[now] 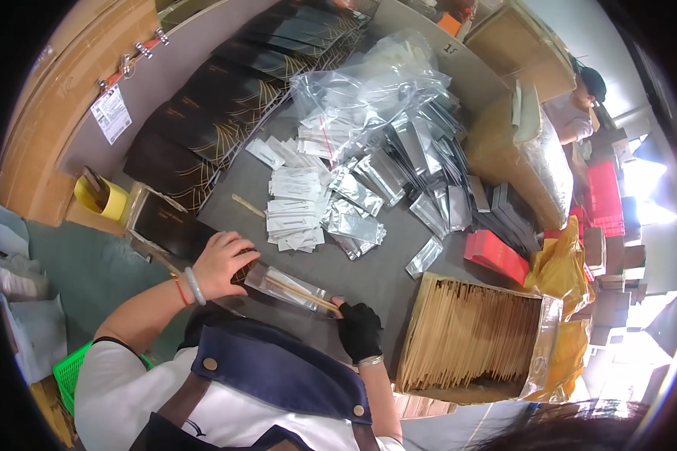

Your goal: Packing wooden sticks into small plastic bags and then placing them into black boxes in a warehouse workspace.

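My left hand (226, 267), with a bangle on the wrist, curls over the end of a dark printed package (184, 225) and the left end of a clear plastic sleeve (280, 286). My right hand (357, 331), in a black fingerless glove, grips the right end of pale wooden sticks (297, 295), which lie along that sleeve. Beyond them are piles of white packets (289, 210) and silver foil packets (361, 233). An open box of wooden sticks (474, 338) stands beside my right hand.
Black printed packages (203, 113) line the back left, near a yellow container (101, 197). A plastic bag (368, 90) tops the pile. Cardboard boxes (515, 158), red packages (495, 255) and another person (579, 113) are at right. A green basket (71, 376) sits low at left.
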Motion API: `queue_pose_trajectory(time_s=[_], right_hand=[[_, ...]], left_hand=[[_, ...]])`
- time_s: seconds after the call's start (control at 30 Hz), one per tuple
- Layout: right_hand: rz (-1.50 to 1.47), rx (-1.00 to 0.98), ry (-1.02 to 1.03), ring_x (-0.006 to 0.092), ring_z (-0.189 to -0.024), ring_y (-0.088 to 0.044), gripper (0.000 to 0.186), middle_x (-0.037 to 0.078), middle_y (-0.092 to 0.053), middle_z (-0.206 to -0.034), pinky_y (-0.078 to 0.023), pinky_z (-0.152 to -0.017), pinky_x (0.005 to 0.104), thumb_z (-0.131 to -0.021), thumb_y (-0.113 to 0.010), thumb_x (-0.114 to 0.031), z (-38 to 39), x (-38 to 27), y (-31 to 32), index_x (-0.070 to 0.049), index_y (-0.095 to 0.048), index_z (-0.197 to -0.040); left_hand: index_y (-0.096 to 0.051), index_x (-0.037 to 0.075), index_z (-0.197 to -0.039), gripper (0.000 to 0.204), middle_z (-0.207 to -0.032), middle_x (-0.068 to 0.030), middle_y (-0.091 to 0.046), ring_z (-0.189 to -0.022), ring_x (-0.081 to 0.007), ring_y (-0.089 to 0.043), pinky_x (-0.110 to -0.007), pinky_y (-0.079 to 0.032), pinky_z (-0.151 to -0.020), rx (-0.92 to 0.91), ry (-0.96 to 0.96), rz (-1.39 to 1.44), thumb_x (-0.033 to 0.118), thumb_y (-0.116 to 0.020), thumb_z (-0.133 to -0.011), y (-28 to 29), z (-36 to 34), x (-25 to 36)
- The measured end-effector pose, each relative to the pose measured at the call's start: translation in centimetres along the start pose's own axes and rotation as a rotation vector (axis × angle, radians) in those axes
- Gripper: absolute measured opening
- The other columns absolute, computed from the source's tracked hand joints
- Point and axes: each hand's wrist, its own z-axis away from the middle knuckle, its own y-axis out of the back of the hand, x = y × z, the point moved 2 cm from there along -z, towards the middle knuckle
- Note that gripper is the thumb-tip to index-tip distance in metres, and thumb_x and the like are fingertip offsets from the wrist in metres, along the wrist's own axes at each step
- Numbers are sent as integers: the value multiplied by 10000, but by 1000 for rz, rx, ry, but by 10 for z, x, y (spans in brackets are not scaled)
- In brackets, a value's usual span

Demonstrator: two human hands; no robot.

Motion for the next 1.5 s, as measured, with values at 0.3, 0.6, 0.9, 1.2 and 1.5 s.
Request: queue_pose_trajectory(time_s=[0.3,0.6,0.9,1.2,1.5], right_hand=[[-75,157,120,309,-778,-630,114,121,-662,-840,-499,-678,392,-835,-692,-157,-13,1,-34,-90,-718,-923],[-488,124,17,300,-952,-593,431,107,-615,-1015,-481,-817,402,-731,-793,-263,-40,-76,-55,-90,-589,-1069],[-2,17,90,309,-995,-574,591,83,-611,-1018,-411,-864,442,-666,-799,-428,-29,-34,-3,-118,-587,-1122],[141,97,23,265,-945,-589,605,45,-618,-1010,-396,-835,416,-637,-786,-447,-23,-55,12,-127,-601,-1116],[154,-63,101,283,-995,-573,596,72,-613,-1034,-381,-864,432,-675,-768,-469,-31,-65,9,-105,-595,-1113]], left_hand=[[-597,54,-1190,773,-1206,-72,-547,-1140,-291,-474,-462,-370,-1005,-50,-53,-35,309,-866,-512,-18,-8,14],[-629,191,-1134,480,-1135,-80,-546,-1071,-292,-502,-416,-403,-918,35,-148,11,299,-755,-684,-36,-23,24],[-668,177,-773,171,-997,-86,-549,-929,-293,-530,-423,-441,-791,-176,-293,-152,106,-693,-620,47,-57,-6],[-578,46,-1227,782,-1361,-174,-448,-1286,-394,-384,-569,-257,-1095,215,310,-70,387,-850,-578,-1,1,-25],[-510,3,-1306,947,-1404,-183,-422,-1368,-384,-295,-588,-121,-1139,171,492,105,452,-862,-549,-37,20,-34]])
